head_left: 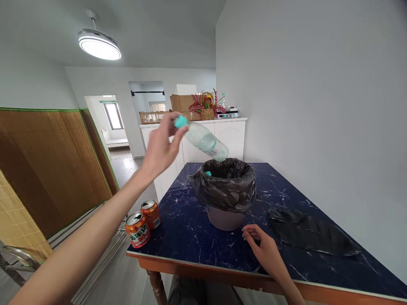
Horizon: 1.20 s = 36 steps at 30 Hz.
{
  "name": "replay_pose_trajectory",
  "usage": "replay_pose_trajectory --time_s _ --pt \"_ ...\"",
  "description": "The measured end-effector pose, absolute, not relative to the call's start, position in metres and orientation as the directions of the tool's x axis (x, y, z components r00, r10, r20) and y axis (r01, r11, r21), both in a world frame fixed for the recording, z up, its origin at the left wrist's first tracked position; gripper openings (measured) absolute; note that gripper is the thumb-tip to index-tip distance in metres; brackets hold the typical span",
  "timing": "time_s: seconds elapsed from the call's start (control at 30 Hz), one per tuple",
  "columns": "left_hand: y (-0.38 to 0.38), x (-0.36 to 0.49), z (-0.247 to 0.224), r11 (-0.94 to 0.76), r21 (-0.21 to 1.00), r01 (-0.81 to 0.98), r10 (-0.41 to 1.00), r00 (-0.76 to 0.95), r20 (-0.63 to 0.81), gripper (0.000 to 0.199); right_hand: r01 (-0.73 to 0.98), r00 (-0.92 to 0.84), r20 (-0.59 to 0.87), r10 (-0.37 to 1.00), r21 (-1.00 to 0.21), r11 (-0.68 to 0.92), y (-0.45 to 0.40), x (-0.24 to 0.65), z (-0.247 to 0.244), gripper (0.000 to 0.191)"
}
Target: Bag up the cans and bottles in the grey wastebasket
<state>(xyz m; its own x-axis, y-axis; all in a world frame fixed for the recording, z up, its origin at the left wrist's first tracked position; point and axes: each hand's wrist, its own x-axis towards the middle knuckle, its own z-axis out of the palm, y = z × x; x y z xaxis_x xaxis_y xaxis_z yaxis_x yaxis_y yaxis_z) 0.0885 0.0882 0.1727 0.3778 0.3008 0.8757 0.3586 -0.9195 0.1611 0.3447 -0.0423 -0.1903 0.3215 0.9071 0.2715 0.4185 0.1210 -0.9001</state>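
My left hand (163, 146) is closed on the turquoise-capped neck of a clear plastic bottle (206, 140). The bottle slants down to the right, its base just over the mouth of a trash can (225, 219) lined with a black garbage bag (227, 192). Inside the liner's left rim shows another turquoise cap (208, 173); whatever is below it is hidden. Low by the can's right side, my right hand (260, 243) rests near the table with its fingers curled loosely and apart from the thumb, holding nothing I can see.
Two opened orange soda cans (137, 231) stand at the table's left front corner. A folded black plastic bag (311, 232) lies on the dark blue marbled tabletop (187, 237) at right. Behind is a white cabinet (230, 135) with cardboard boxes and a flower basket (207, 113).
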Motion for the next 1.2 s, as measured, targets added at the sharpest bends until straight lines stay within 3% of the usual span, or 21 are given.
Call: replay_pose_trajectory --time_s 0.3,0.53,0.7,0.87,0.93,1.07,1.2 --pt "0.147 0.155 0.116 -0.855 0.239 0.46 0.515 0.704 0.49 0.04 0.42 0.329 0.28 0.902 -0.899 0.126 -0.041 0.344 -0.188 0.044" --pt "0.177 0.181 0.098 -0.848 0.151 0.509 0.527 0.776 0.345 0.04 0.417 0.336 0.303 0.892 -0.897 0.148 -0.044 0.344 -0.186 0.039" --pt "0.17 0.168 0.11 -0.831 0.111 0.546 0.539 0.737 0.408 0.043 0.417 0.326 0.294 0.898 -0.898 0.143 -0.045 0.343 -0.185 0.042" --pt "0.151 0.09 0.125 -0.779 0.073 0.623 0.565 0.646 0.513 0.047 0.413 0.317 0.262 0.911 -0.903 0.116 -0.044 0.344 -0.187 0.045" --pt "0.148 0.051 0.119 -0.703 0.048 0.71 0.66 0.625 0.416 0.052 0.41 0.315 0.254 0.914 -0.905 0.111 -0.044 0.345 -0.187 0.047" --pt "0.15 -0.011 0.086 -0.503 -0.025 0.864 0.861 0.503 0.075 0.061 0.401 0.318 0.252 0.914 -0.909 0.112 -0.044 0.345 -0.188 0.049" --pt "0.15 -0.036 0.048 -0.415 -0.068 0.907 0.91 0.413 -0.039 0.073 0.409 0.335 0.278 0.9 -0.904 0.126 -0.044 0.344 -0.189 0.046"
